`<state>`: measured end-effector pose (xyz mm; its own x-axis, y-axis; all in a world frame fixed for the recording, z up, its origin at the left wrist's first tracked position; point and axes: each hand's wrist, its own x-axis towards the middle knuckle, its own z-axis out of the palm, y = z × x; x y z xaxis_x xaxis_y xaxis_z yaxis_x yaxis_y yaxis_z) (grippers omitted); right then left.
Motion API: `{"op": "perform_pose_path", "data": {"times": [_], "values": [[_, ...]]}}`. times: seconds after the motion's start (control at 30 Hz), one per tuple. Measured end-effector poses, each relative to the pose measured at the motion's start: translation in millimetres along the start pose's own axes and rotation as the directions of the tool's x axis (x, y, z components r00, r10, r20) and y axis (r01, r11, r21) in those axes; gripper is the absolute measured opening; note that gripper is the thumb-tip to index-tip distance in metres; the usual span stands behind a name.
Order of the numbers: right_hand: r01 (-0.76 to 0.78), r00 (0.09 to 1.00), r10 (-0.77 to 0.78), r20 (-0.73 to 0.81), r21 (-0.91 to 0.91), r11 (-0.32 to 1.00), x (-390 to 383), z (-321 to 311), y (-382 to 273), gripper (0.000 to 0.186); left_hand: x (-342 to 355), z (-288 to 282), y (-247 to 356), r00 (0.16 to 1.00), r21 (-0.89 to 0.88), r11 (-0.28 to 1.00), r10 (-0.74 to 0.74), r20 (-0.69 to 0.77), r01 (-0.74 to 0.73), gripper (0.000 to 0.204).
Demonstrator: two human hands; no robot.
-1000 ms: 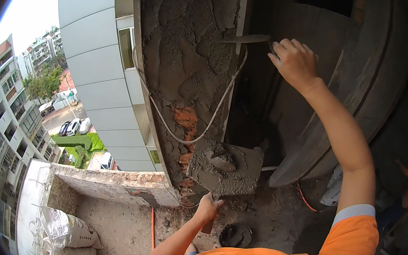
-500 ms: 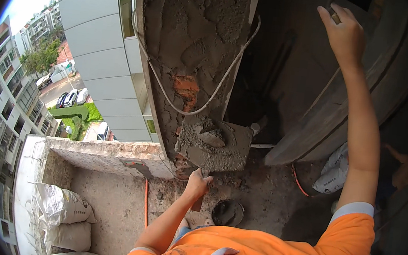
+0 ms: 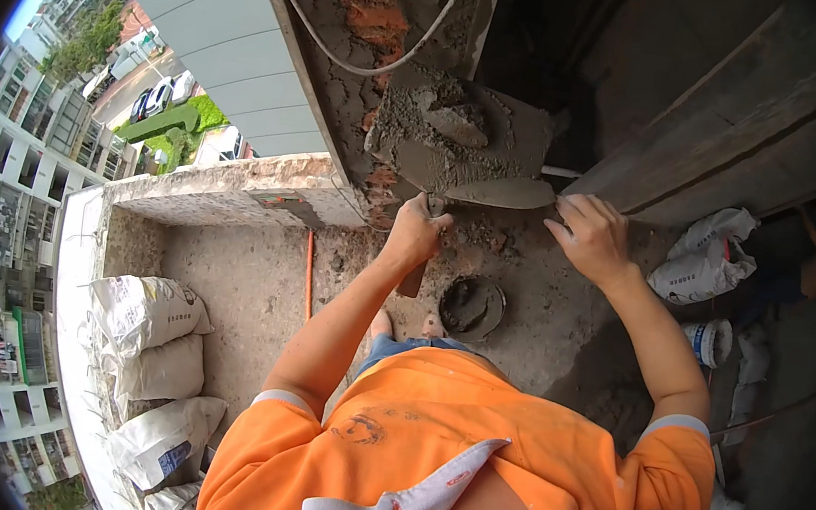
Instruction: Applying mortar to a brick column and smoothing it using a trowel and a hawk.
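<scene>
My left hand [image 3: 415, 233] is closed round the handle [image 3: 411, 281] of a hawk, a flat board [image 3: 528, 133] loaded with wet grey mortar [image 3: 441, 143]. A lump of mortar stands up in its middle. Along the board's near edge lies the long blade of a trowel [image 3: 501, 192]. At the blade's right end is my right hand [image 3: 593, 238], its fingers curled at the trowel; its handle is hidden by the hand. Just beyond the hawk rises a column [image 3: 338, 76] coated with rough mortar, with red brick showing through [image 3: 376, 22].
A round black bucket [image 3: 470, 308] stands on the dirty floor near my feet. A pale cable [image 3: 349, 65] loops across the column. White sacks [image 3: 154, 317] are stacked by the low wall [image 3: 235, 185] at left; another sack [image 3: 704, 264] and a white pail [image 3: 710, 342] lie right. An orange pipe [image 3: 309, 274] runs along the floor.
My right hand has come down from high at the upper right to the hawk's near edge, where the trowel blade now shows. My left hand still grips the hawk. The view has shifted downward.
</scene>
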<state>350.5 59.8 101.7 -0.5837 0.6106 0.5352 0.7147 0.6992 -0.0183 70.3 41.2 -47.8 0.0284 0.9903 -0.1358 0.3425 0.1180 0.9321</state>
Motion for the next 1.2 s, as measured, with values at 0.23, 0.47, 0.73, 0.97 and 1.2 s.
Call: {"op": "perform_pose_path", "data": {"times": [0.23, 0.47, 0.73, 0.97, 1.2], "values": [[-0.071, 0.977, 0.062, -0.202, -0.035, 0.997, 21.1, 10.3, -7.5, 0.022, -59.9, 22.0, 28.1, 0.992, 0.281, 0.953, 0.122, -0.022, -0.111, 0.031], [-0.375, 0.907, 0.414, -0.078, 0.3, 0.877, 3.5, 50.8, -37.1, 0.027, -26.3, 2.3, 27.5, 0.986, -0.063, 0.984, -0.166, -0.017, 0.164, 0.037], [0.058, 0.986, -0.069, -0.154, -0.074, 0.996, 52.6, 36.7, -4.5, 0.025, -22.1, -71.7, 6.5, 0.988, 0.34, 0.928, 0.146, 0.042, -0.151, 0.03], [0.063, 0.923, -0.053, -0.382, 0.014, 0.998, 128.8, 103.2, -39.3, 0.021, -30.2, -53.1, -55.8, 0.968, 0.262, 0.953, 0.199, -0.154, -0.155, 0.028], [-0.385, 0.921, 0.384, 0.067, 0.302, 0.872, 234.4, 110.0, -32.4, 0.033, 28.7, -51.4, -56.8, 0.955, -0.208, 0.961, -0.223, -0.194, 0.182, 0.026]]}}
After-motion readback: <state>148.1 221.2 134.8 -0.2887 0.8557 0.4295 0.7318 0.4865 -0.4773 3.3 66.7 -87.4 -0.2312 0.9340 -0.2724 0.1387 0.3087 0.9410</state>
